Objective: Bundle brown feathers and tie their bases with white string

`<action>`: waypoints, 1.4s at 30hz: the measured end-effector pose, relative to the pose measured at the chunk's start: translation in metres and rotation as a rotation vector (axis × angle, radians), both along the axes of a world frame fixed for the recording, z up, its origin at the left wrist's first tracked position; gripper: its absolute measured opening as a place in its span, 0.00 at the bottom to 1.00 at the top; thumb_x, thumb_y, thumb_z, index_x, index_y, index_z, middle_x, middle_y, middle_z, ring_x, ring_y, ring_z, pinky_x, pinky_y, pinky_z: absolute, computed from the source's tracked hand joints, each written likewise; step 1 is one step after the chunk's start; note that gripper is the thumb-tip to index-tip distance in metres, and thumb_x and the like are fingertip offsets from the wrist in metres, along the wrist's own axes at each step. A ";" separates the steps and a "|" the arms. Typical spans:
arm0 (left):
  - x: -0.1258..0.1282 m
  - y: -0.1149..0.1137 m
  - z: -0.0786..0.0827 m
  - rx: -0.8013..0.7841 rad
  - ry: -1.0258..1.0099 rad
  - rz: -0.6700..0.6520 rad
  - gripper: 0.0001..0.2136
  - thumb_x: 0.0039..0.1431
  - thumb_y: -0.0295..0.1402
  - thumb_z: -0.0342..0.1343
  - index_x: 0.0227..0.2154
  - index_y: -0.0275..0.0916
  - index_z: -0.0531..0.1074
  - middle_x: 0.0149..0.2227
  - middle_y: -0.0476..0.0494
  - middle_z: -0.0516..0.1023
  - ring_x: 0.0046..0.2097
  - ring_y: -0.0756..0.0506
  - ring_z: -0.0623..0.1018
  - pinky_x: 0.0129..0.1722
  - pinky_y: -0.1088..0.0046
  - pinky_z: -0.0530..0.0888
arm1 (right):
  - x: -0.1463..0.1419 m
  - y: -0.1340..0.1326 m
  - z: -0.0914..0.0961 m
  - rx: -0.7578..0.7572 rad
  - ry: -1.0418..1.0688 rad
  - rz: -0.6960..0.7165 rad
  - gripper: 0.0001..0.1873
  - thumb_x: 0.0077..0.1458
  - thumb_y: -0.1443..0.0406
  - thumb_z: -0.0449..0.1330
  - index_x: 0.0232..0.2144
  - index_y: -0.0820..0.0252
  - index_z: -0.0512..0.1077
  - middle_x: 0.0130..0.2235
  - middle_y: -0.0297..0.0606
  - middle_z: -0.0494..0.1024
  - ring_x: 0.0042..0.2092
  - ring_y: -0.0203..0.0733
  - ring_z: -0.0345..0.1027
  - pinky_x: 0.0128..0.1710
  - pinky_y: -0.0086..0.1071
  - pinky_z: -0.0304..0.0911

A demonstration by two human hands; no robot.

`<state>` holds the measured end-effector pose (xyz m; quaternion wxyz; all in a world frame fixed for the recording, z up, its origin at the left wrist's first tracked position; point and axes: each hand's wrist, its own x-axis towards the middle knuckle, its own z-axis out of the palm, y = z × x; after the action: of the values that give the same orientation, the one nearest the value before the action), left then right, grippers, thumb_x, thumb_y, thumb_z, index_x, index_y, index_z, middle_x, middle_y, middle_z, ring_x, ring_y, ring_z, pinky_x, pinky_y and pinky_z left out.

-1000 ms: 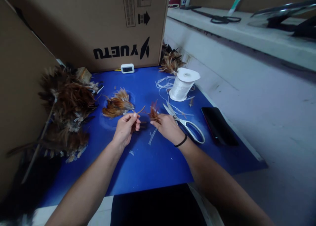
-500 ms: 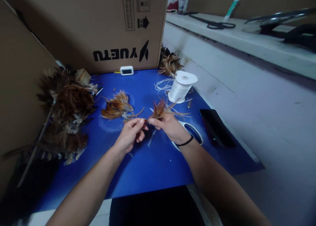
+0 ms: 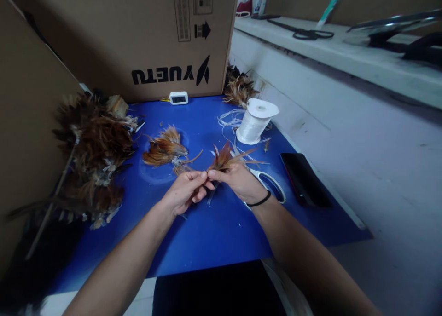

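Observation:
My right hand (image 3: 238,180) is closed around a small bunch of reddish-brown feathers (image 3: 223,158), whose tips fan up and to the right. Thumb and forefinger of my left hand (image 3: 188,190) pinch together at the lower end of that bunch, against my right fingertips. What exactly the left fingers grip there is too small to make out. Just beyond my left hand lies a loose clump of orange-brown feathers (image 3: 165,148) on the blue table (image 3: 207,238). Scissors with white handles (image 3: 276,187) are partly hidden under my right wrist.
A spool of white ribbon (image 3: 255,123) stands behind my right hand, loose strands beside it. To the right lies a black phone (image 3: 304,180). Large feather bundles (image 3: 100,146) heap up on the left. A cardboard box (image 3: 113,40) and a small digital display (image 3: 178,98) are at the back.
My left fingertips have come closer in against the base of the feather bunch and my right fingers. The view has shifted slightly; other things lie as before.

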<state>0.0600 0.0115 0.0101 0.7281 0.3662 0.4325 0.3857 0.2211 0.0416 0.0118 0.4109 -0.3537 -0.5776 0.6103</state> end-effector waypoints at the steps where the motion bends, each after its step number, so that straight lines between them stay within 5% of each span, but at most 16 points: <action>1: 0.000 0.000 0.000 -0.006 -0.001 -0.011 0.16 0.49 0.43 0.60 0.24 0.31 0.72 0.18 0.48 0.71 0.14 0.59 0.61 0.11 0.84 0.54 | 0.000 0.000 0.000 0.004 -0.004 0.002 0.11 0.44 0.59 0.65 0.25 0.62 0.75 0.26 0.34 0.76 0.31 0.36 0.69 0.35 0.31 0.63; 5: -0.001 0.000 0.000 -0.001 -0.008 -0.003 0.15 0.48 0.42 0.61 0.21 0.32 0.72 0.12 0.52 0.65 0.13 0.59 0.60 0.12 0.84 0.55 | 0.001 -0.001 -0.002 0.011 -0.026 -0.006 0.11 0.44 0.58 0.65 0.26 0.61 0.76 0.28 0.36 0.78 0.34 0.38 0.71 0.38 0.33 0.65; 13: 0.001 0.001 -0.001 0.070 -0.030 0.082 0.12 0.45 0.37 0.64 0.22 0.32 0.72 0.18 0.50 0.71 0.14 0.59 0.62 0.13 0.83 0.58 | 0.002 -0.003 0.000 0.114 -0.200 -0.115 0.11 0.44 0.59 0.65 0.29 0.59 0.78 0.29 0.38 0.78 0.34 0.41 0.72 0.32 0.32 0.65; 19: 0.002 0.002 -0.004 0.233 0.041 0.193 0.11 0.49 0.37 0.61 0.22 0.33 0.71 0.19 0.50 0.72 0.15 0.58 0.64 0.16 0.81 0.59 | -0.003 -0.004 0.001 0.022 -0.013 -0.087 0.14 0.39 0.61 0.68 0.31 0.60 0.76 0.32 0.37 0.78 0.34 0.39 0.72 0.38 0.34 0.67; 26: 0.006 0.000 -0.008 0.395 0.161 0.254 0.11 0.53 0.37 0.57 0.23 0.34 0.71 0.17 0.51 0.71 0.15 0.56 0.65 0.19 0.79 0.62 | -0.011 -0.010 0.005 0.101 -0.065 -0.209 0.11 0.43 0.59 0.66 0.26 0.62 0.76 0.26 0.36 0.76 0.27 0.36 0.67 0.30 0.31 0.63; 31: 0.005 -0.001 -0.007 0.386 0.158 0.184 0.12 0.54 0.38 0.56 0.23 0.33 0.70 0.16 0.52 0.69 0.15 0.57 0.65 0.20 0.80 0.62 | -0.009 -0.008 0.005 0.238 -0.137 -0.245 0.12 0.44 0.58 0.65 0.21 0.63 0.75 0.21 0.32 0.70 0.24 0.32 0.61 0.26 0.29 0.59; 42: -0.001 -0.001 -0.004 0.177 -0.008 -0.068 0.14 0.54 0.43 0.55 0.31 0.34 0.69 0.25 0.48 0.73 0.19 0.54 0.70 0.17 0.79 0.67 | -0.005 -0.005 0.003 0.282 -0.178 -0.186 0.19 0.47 0.55 0.62 0.15 0.62 0.70 0.18 0.32 0.69 0.23 0.32 0.61 0.25 0.29 0.59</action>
<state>0.0593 0.0107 0.0063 0.7073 0.4419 0.3813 0.3990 0.2157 0.0364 0.0148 0.4583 -0.3972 -0.6562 0.4490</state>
